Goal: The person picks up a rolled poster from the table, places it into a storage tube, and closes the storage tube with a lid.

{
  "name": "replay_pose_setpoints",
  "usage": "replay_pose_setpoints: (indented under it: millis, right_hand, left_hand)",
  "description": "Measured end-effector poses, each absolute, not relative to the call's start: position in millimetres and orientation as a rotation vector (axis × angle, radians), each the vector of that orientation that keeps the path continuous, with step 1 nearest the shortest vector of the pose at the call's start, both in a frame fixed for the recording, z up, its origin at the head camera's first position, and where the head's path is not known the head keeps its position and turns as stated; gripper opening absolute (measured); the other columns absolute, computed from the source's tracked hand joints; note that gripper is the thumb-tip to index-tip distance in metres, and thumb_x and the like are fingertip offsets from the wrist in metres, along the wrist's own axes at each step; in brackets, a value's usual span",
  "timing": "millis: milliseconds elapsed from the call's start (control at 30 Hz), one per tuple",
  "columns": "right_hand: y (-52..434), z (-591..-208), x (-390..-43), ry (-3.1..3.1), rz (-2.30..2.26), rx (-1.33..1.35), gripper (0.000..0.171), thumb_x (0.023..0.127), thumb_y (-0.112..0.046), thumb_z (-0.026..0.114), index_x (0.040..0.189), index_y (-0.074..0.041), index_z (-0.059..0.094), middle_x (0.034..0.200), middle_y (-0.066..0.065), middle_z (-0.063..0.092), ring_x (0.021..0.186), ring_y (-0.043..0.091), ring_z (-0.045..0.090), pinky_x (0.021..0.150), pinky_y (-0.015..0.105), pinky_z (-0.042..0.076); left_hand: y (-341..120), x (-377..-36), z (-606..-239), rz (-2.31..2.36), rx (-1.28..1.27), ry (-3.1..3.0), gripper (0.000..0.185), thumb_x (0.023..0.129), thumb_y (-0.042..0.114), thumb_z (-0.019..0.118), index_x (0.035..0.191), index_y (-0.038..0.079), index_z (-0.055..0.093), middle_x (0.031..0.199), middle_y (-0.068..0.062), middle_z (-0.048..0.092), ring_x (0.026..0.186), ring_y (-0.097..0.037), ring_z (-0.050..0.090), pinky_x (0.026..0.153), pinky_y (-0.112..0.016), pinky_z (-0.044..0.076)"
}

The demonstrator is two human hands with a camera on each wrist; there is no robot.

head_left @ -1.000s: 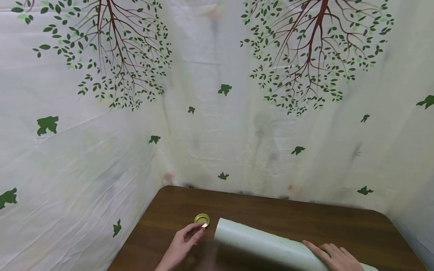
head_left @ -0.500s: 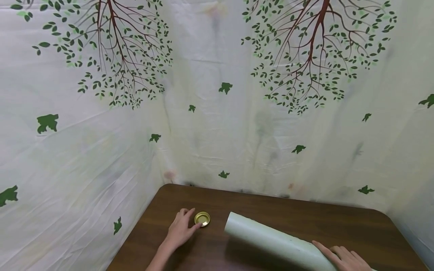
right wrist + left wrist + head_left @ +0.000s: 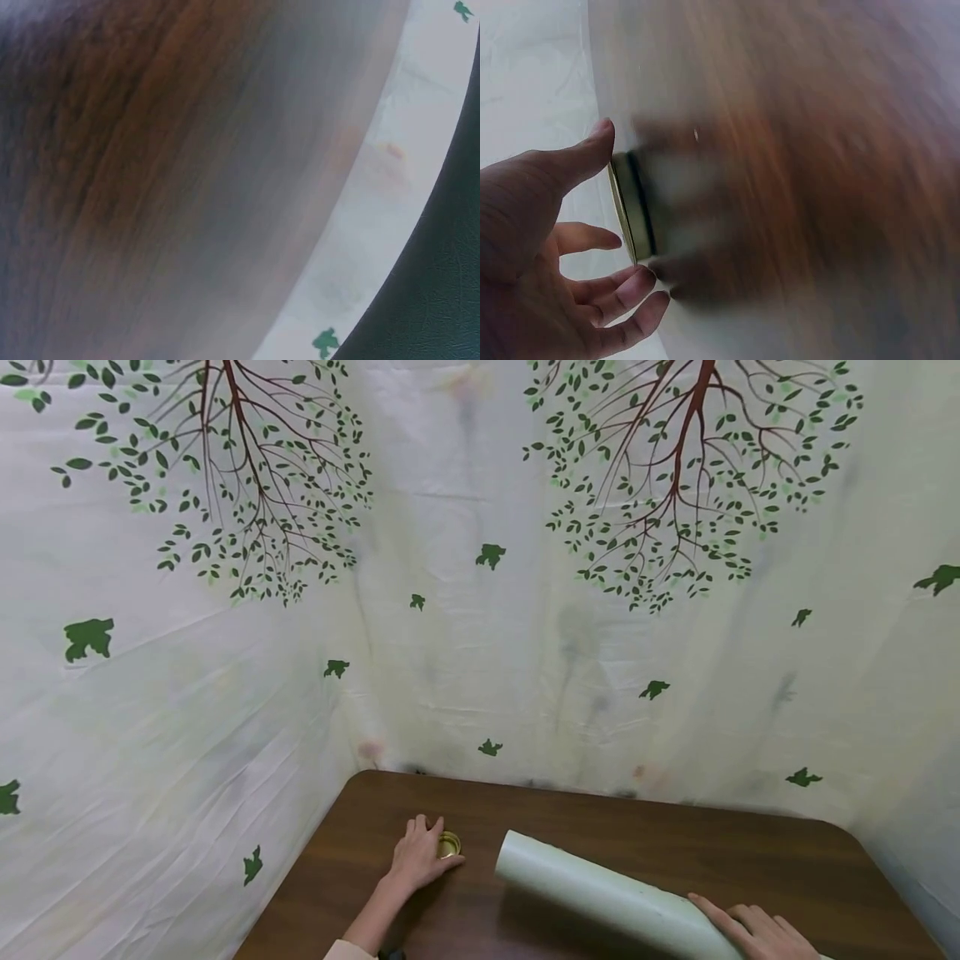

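Note:
In the head view my left hand (image 3: 422, 853) reaches around a small round gold jar lid (image 3: 449, 844) lying on the brown table, thumb and fingers at its opposite edges. The left wrist view has the thumb at one end of the gold-rimmed lid (image 3: 630, 210) and the fingertips at the other. My right hand (image 3: 757, 928) grips a long pale green roll (image 3: 600, 893) from above, near the lower right. The roll lies slanted, its left end pointing toward the lid, with a dark shadow beneath. Its near end is cut off by the frame.
The brown wooden table (image 3: 630, 827) has rounded far corners. White cloth walls (image 3: 435, 710) with printed trees and green leaves stand right behind it and to the left. In the right wrist view a dark green textured surface (image 3: 442, 262) fills the right edge.
My left hand has moved from the near side of the lid to its left and closed around it. The roll and right hand shifted right early on, then stayed nearly still.

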State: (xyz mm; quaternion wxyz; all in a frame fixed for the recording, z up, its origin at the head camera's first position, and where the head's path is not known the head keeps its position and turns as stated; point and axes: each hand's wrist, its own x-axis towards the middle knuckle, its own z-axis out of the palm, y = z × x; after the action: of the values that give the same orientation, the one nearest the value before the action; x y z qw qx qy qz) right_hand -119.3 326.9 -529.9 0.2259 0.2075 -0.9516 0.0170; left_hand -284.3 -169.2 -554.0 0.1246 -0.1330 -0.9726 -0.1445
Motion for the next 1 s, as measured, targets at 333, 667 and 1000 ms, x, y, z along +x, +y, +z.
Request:
replay_pose_setpoints:
  millis: [333,667,1000]
  right_hand:
    - [327,-532,-120,-2.668,0.068,0.607,0.098,0.07,-0.071,0.082,0.154,-0.041,0.042,0.09,-0.021,0.053,0.075,-0.009,0.041,0.058,0.018,0.023]
    - [329,-530,-122,-2.677,0.06,0.6,0.096,0.071,-0.071,0.081,0.154,-0.041,0.043,0.09,-0.022,0.051,0.074,-0.009,0.039,0.059,0.018,0.024]
    - [324,-537,-121,-2.491,0.039,0.541,0.096,0.064,-0.081,0.077,0.148,-0.042,0.052,0.083,-0.025,0.05,0.07,-0.011,0.038,0.057,0.018,0.026]
  left_hand:
    - [-156,-279,-555,-0.432,-0.372,-2.816,0.06,0.077,0.042,0.09,0.115,0.001,0.072,0.109,-0.019,0.056,0.098,-0.033,0.053,0.066,-0.045,0.055]
    - [-162,-279,-556,-0.781,-0.407,-2.822,0.054,0.083,0.032,0.087,0.123,-0.001,0.069,0.111,-0.016,0.057,0.104,-0.033,0.055,0.073,-0.047,0.053]
    - [-168,-260,-536,-1.961,-0.459,-2.547,0.051,0.1,0.023,0.07,0.141,-0.004,0.056,0.124,-0.024,0.065,0.104,-0.015,0.066,0.081,-0.03,0.059]
